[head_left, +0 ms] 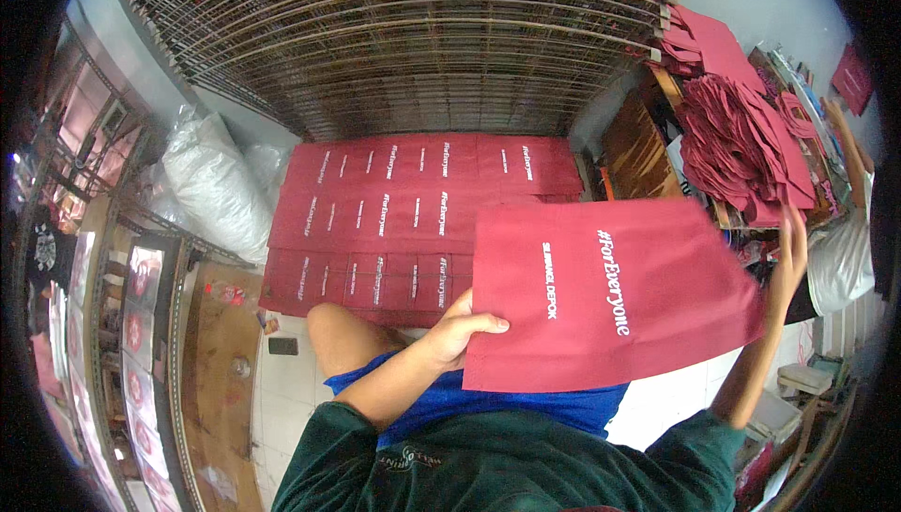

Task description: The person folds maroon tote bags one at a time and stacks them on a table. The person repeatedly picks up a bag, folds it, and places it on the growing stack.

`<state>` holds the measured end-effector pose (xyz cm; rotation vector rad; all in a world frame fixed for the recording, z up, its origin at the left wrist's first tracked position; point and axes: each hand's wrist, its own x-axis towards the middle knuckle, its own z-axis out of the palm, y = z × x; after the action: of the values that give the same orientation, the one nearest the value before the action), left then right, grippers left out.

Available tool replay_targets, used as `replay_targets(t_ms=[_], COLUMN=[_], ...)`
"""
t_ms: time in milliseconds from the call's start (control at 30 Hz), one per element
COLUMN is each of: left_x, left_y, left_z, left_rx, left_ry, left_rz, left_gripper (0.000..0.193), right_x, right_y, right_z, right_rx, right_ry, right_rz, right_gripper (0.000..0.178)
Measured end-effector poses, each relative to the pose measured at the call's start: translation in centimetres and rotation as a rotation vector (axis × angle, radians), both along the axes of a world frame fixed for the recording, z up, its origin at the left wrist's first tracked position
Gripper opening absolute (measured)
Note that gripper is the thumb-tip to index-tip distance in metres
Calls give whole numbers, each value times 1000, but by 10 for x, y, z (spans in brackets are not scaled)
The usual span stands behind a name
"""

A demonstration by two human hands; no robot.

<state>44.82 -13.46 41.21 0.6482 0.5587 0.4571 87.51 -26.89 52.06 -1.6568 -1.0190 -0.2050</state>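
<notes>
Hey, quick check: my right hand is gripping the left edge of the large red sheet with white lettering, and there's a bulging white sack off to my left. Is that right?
Not quite. The head view shows your left hand gripping the left edge of the red sheet. The white sack is indeed off to your left.

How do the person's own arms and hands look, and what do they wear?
The left hand and right hand are ungloved, and the forearms are uncovered. Short, dark green sleeves cover the upper arms; they belong to a shirt with a pale print on its chest. No markings show on the sleeves.
</notes>
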Motion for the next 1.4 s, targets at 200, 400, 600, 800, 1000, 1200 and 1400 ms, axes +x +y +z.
replay_targets(t_ms=[200,400,600,800,1000,1200,1400], left_x=[-3,-5,-19,-13,-15,-12,27], left_y=[-4,-4,-7,0,19,69,143], left_z=[-18,0,11,12,-11,-96,-150], left_rx=[-168,-61,-12,-37,68,-189,-48], left_ry=[83,411,329,197,71,379,302], left_rz=[85,111,225,205,229,310,140], left_gripper=[67,71,71,74,79,87,85], right_x=[-88,-173,-214,-213,-139,-102,-62], right_y=[-110,-82,-32,9,2,50,140], right_z=[-244,-256,-223,-270,-288,-249,-233], right_rx=[1,-599,-639,-141,-337,-365,-621], right_ry=[1081,1261,1776,2160,1409,1218,1013], right_rz=[-247,175,599,537,635,454,340], right_gripper=[45,78,90,36,66,48,50])
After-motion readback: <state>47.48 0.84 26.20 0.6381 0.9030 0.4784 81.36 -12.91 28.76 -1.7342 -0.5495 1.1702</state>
